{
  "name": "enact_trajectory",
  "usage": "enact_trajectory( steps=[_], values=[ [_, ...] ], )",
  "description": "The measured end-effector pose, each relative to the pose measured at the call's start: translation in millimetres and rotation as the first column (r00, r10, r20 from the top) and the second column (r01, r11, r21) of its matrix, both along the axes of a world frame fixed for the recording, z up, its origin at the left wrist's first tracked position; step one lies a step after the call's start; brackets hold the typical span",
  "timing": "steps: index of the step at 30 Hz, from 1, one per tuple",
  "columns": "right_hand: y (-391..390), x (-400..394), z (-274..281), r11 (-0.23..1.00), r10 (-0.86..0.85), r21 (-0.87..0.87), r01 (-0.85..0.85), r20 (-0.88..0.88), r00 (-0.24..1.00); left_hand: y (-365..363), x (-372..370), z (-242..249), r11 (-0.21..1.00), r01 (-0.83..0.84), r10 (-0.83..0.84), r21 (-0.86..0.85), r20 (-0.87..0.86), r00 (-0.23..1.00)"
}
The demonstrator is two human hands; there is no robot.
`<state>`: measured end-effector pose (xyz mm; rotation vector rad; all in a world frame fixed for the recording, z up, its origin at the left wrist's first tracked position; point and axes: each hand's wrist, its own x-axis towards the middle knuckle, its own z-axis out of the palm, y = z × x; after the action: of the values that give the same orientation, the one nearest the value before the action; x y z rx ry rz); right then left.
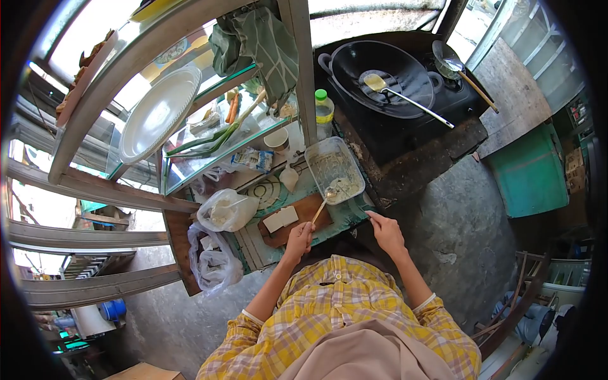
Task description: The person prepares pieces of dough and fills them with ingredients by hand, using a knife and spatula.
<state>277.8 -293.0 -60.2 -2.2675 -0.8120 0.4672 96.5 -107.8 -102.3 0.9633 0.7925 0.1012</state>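
My left hand (300, 241) is closed around the handle of a spoon (322, 209), whose bowl dips into pale batter in a clear plastic container (308, 157). Beneath the spoon handle lies a brown cutting board (308, 218) with white blocks that look like tofu (280, 219). My right hand (387, 233) hovers by the near edge of the worktop, below the container. Its index finger points out, the other fingers are partly curled, and nothing shows in it.
A black wok (405, 95) with a spatula (415, 107) sits on the stove, beside a long-handled ladle (474, 85). Plastic bags (215, 263) crowd the left. A green-capped bottle (324, 109) stands behind the container. The glass cabinet (215, 166) holds vegetables.
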Motion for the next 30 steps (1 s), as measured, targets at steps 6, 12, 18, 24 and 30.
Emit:
enact_trajectory(
  steps=[6, 12, 18, 24, 30],
  values=[
    [-3, -1, 0, 0.998, -0.002, -0.063, -0.001, -0.058, 0.998, -1, -2, -6, 0.999, -0.004, 0.005, -0.032, 0.023, 1.0],
    [-3, -3, 7, 0.999, -0.037, 0.001, 0.038, -0.229, 0.973, 4, -2, 0, 0.999, -0.005, 0.005, -0.051, -0.002, 1.0],
    [-4, -2, 1, 0.997, -0.08, -0.026, 0.076, -0.372, 0.925, 8, -1, 3, 0.998, -0.002, 0.002, -0.068, -0.002, 1.0],
    [-3, -5, 1, 0.99, -0.128, 0.005, 0.141, -0.387, 0.913, 10, 2, -1, 0.77, 0.128, -0.101, 0.625, -0.079, 0.992],
    [-8, 2, -2, 0.992, -0.095, 0.067, 0.106, -0.155, 0.983, 7, 10, 24, 0.304, 0.334, -0.087, 0.892, -0.324, 0.942]
  ],
)
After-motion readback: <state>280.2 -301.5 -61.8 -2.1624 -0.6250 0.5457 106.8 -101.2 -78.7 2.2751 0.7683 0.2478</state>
